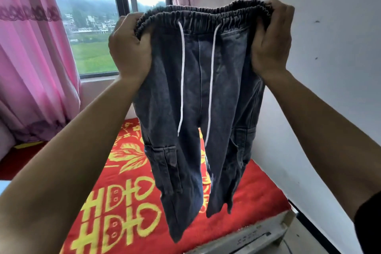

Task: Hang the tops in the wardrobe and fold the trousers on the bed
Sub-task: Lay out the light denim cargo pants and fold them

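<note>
Aloft, trousers [198,80] — red bed [132,222], pink curtains [31,68]

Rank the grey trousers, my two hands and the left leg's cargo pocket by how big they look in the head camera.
1. The grey trousers, by far the largest.
2. The left hand and right hand: alike, so not ranked apart.
3. The cargo pocket, smallest, though it hangs farther from the camera than the hands.

Washed grey-blue trousers [198,93] with a white drawstring [182,80] at centre frame; below, a red bed cover [257,187] patterned in yellow; pink curtains [31,64] at left.
</note>
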Demonstrator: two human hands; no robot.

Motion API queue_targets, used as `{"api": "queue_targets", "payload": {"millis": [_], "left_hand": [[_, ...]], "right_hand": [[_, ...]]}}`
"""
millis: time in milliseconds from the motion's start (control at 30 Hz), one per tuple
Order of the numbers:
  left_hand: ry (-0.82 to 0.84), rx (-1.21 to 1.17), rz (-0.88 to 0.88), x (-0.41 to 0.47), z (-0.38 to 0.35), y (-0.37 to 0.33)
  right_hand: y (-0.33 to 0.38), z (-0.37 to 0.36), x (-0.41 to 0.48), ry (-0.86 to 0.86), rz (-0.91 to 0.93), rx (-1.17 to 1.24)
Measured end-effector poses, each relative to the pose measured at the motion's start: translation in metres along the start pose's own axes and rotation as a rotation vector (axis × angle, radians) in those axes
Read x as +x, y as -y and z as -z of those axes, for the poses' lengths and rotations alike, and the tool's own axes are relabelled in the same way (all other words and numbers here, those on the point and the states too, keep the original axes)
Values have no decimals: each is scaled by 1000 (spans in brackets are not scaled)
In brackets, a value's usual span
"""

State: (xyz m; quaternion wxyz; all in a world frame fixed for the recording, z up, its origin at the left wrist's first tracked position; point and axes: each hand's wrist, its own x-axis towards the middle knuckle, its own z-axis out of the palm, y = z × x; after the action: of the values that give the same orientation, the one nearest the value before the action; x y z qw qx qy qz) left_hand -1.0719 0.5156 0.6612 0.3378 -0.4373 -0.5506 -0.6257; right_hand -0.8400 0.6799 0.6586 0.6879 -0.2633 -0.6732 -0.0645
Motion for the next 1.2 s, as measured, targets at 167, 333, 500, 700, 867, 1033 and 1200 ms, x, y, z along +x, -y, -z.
{"api": "queue_targets", "payload": {"millis": [167, 333, 500, 700, 867, 1033, 1200], "left_hand": [[-7, -16, -48, 9, 6, -4], [-33, -25, -49, 11, 8, 4], [14, 21, -84, 5, 0, 26], [140, 167, -92, -5, -30, 77], [243, 311, -51, -14, -83, 143], [404, 527, -4, -30, -159, 229], [641, 686, 114, -70, -233, 309]], "right_hand": [[12, -1, 3, -57, -6, -21], [20, -5, 0, -86, -11, -103], [11, -15, -12, -60, -16, -182], [-25, -53, -36, 82, -36, -263], [-75, -118, -58, 221, -74, -236], [-146, -214, -91, 396, -132, -129], [-227, -307, -131, 659, -232, -110]]}}
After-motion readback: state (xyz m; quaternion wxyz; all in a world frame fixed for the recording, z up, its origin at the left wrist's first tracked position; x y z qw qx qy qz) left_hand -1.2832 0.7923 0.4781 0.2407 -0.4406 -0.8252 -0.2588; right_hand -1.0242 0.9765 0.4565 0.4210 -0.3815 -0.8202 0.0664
